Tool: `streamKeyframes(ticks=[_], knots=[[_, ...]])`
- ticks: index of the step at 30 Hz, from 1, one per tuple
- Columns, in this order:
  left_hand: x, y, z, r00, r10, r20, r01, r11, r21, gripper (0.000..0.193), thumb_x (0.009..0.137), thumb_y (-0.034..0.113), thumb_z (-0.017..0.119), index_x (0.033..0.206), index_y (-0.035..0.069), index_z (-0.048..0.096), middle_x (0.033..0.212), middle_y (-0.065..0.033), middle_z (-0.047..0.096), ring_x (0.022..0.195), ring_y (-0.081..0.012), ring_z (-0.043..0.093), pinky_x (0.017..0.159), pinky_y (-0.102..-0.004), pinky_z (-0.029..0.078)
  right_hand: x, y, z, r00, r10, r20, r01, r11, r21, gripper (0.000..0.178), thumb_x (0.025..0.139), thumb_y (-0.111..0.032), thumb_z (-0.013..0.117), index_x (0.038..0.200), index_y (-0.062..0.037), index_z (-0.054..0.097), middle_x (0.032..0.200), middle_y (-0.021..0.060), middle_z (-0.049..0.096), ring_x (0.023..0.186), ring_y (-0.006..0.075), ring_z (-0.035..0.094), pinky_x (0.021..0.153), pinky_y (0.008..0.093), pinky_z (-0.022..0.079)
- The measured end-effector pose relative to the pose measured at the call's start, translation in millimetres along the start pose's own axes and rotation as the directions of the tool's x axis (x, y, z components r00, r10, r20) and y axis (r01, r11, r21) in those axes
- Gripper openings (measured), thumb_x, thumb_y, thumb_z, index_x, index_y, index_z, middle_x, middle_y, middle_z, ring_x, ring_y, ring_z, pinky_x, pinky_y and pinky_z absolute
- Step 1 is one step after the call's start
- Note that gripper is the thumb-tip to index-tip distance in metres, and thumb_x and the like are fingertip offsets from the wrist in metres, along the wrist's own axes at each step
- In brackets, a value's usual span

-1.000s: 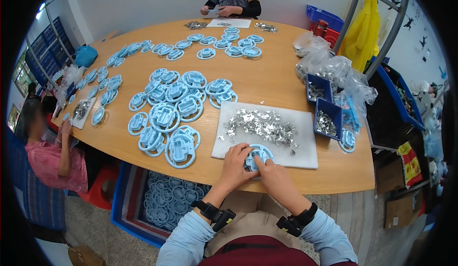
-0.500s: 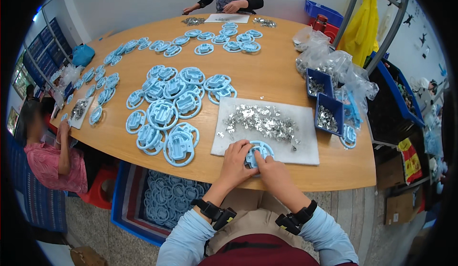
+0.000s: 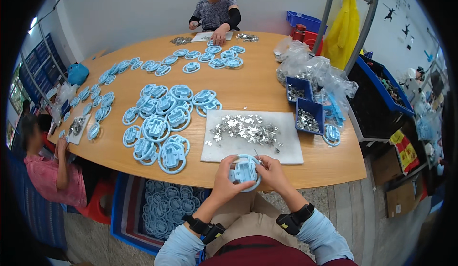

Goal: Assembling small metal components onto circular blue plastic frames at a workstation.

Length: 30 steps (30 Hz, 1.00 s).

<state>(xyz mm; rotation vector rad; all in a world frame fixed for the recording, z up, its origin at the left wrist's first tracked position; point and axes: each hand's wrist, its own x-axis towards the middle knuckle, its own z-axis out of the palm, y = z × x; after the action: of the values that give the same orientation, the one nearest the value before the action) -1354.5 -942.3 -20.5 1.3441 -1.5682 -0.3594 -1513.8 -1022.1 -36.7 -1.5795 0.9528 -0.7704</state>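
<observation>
Blue rings [image 3: 156, 129] on wooden table [image 3: 257, 75]

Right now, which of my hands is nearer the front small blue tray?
Right. Your right hand is left of that tray, nearer you, at the light-blue ring; your left hand, gripping its left side, is farther.

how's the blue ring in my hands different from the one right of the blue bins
The held ring is in the left hand, with the right hand at its rim; the lone ring lies on the table. The held ring looks larger here than the lone ring. Both are light blue with a round rim.
</observation>
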Motion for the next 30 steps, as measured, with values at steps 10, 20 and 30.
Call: streamKeyframes(ticks=[10,20,30], knots=[[22,-13,-21,0.582,-0.528,0.619,0.812,0.331,-0.481,0.028,0.080,0.020,0.070,0.097,-0.001,0.066,0.085,-0.0057,0.066,0.077,-0.0090,0.061,0.068,-0.0221,0.048,-19,-10,-9,0.995,-0.102,0.000,0.102,0.994,-0.033,0.026,0.086,-0.006,0.053,0.111,0.0021,0.057,0.076,0.0015,0.060,0.067,0.0045,0.053,0.060,0.0211,0.044],[50,-28,-7,0.732,-0.510,0.451,0.681,0.527,-0.509,0.029,0.080,0.020,0.070,0.096,-0.003,0.065,0.085,-0.0065,0.067,0.075,-0.0082,0.060,0.065,-0.0210,0.047,34,13,-78,0.897,-0.324,-0.301,0.180,0.889,-0.422,0.017,0.077,-0.009,0.061,0.090,0.0002,0.066,0.083,0.0160,0.064,0.069,0.0244,0.060,0.064,0.0326,0.048],[47,-35,3,1.000,-0.011,-0.005,0.012,0.973,0.229,0.037,0.071,0.022,0.071,0.097,-0.002,0.060,0.096,-0.0148,0.055,0.095,-0.0310,0.051,0.084,-0.0392,0.041,87,16,-91,0.925,-0.342,-0.166,0.099,0.639,-0.762,0.014,0.071,-0.011,0.059,0.074,0.0025,0.062,0.079,0.0210,0.060,0.074,0.0370,0.058,0.069,0.0422,0.047]])
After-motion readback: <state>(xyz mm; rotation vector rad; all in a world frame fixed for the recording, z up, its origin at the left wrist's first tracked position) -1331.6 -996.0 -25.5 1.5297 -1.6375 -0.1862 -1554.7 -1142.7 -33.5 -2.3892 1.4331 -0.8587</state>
